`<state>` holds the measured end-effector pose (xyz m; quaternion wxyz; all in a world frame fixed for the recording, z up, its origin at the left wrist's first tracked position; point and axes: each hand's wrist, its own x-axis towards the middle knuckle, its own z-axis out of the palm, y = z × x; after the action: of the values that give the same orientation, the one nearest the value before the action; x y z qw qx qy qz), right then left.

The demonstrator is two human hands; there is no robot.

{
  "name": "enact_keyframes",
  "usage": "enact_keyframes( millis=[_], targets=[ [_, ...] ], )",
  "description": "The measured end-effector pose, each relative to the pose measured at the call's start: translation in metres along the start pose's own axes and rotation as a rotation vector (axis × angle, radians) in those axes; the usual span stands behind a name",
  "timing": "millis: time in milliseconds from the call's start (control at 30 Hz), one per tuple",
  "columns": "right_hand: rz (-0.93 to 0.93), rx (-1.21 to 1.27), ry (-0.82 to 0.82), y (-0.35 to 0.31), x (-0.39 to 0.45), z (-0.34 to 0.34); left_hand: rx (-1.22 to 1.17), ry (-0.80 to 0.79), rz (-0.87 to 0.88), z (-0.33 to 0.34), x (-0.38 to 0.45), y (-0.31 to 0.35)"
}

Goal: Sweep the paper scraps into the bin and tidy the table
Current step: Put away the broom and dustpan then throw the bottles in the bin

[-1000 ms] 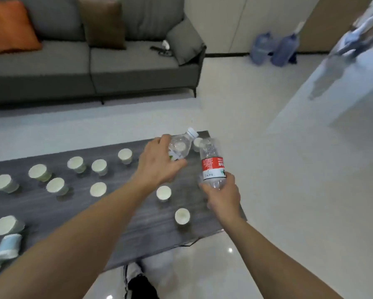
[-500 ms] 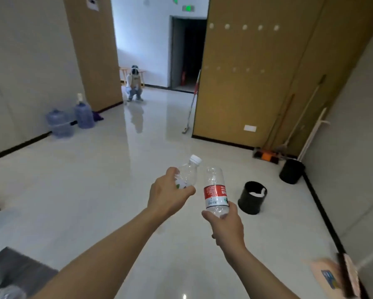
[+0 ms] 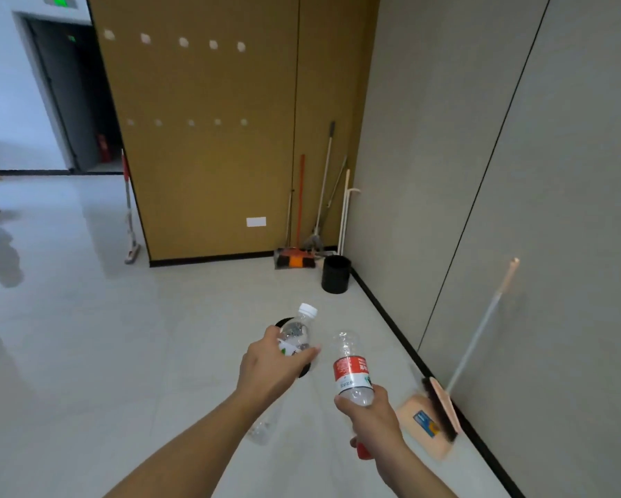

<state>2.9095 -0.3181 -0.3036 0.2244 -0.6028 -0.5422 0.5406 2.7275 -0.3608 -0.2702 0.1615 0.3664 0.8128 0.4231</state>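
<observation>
- The left hand is curled round a clear bottle with a white cap, holding it tilted, cap up and to the right.
- The right hand grips the base of a second clear bottle, upright, uncapped, with a red label; something red shows under this hand's fingers, too hidden to name.
- The two bottles are near each other but apart.
- A black bin stands on the floor straight behind the left hand, mostly hidden by the hand and its bottle.
- A second black bin stands further off, by the grey wall.
- Brooms and mops lean in the corner behind that bin, where the grey wall meets a tan panel.
- A pink dustpan with a brush lies on the floor by the wall, right of the right hand.
- No paper scraps or counter are in view.
</observation>
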Motion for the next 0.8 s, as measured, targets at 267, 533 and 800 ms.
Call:
enact_keyframes(
  millis=[267,533,800],
  targets=[
    [0.111,-0.036,-0.061,-0.073,0.16,0.055,-0.069,-0.058,-0.141,0.028,0.197,-0.013],
    [0.222,-0.049,-0.108,-0.118,0.277,0.111,-0.223,-0.064,-0.322,0.042,0.34,-0.051],
    [0.324,0.056,-0.079,-0.139,0.445,0.188,-0.355,-0.164,-0.352,0.082,0.496,-0.094]
  ],
)
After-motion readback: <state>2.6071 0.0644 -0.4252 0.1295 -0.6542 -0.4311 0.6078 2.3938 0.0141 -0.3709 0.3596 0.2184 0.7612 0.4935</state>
